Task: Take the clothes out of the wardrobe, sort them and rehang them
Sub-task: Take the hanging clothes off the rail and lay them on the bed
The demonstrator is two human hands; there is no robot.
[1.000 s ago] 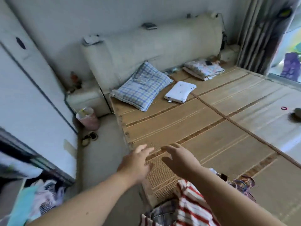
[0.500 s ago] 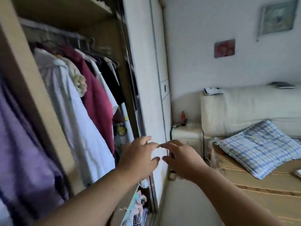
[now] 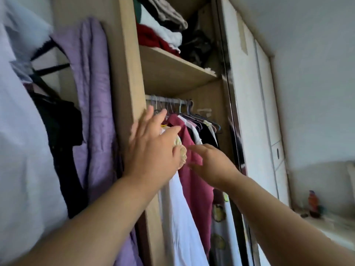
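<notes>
Up at the open wardrobe (image 3: 126, 73), both hands are raised in front of the hanging clothes. The left hand (image 3: 153, 148) is flat with its fingers (image 3: 148, 118) straight and spread apart, its back to the camera. It covers the edge of the upright panel and the leftmost hangers (image 3: 192, 112). Its thumb lies across a cream frill (image 3: 182, 152), though I cannot tell if it touches the cloth. The right hand (image 3: 213, 166) is just right of it and a little lower, in front of a maroon shirt (image 3: 194, 181). Its fingers are stretched out to the left, loosely apart and holding nothing (motion blur hides their tips).

The clothes hang on a rail (image 3: 165, 99) under a shelf (image 3: 172, 72). From left to right come a white shirt (image 3: 180, 214), the maroon shirt, then more white and a black top (image 3: 208, 135), all packed close together. Lower down, right of the maroon shirt, hangs a pale cloth with yellow prints (image 3: 219, 237). On the shelf sits a folded pile (image 3: 163, 31) of red, white and grey things.

Left of the panel, in the next bay, a purple cloth (image 3: 92, 93) hangs long, with a black garment (image 3: 63, 131) beside it and a large white cloth (image 3: 19, 150) nearest the camera. Right of the open bay stands a white sliding door (image 3: 249, 112). At the far right, low down, a small reddish bottle (image 3: 313, 204) stands on a pale ledge by the wall.
</notes>
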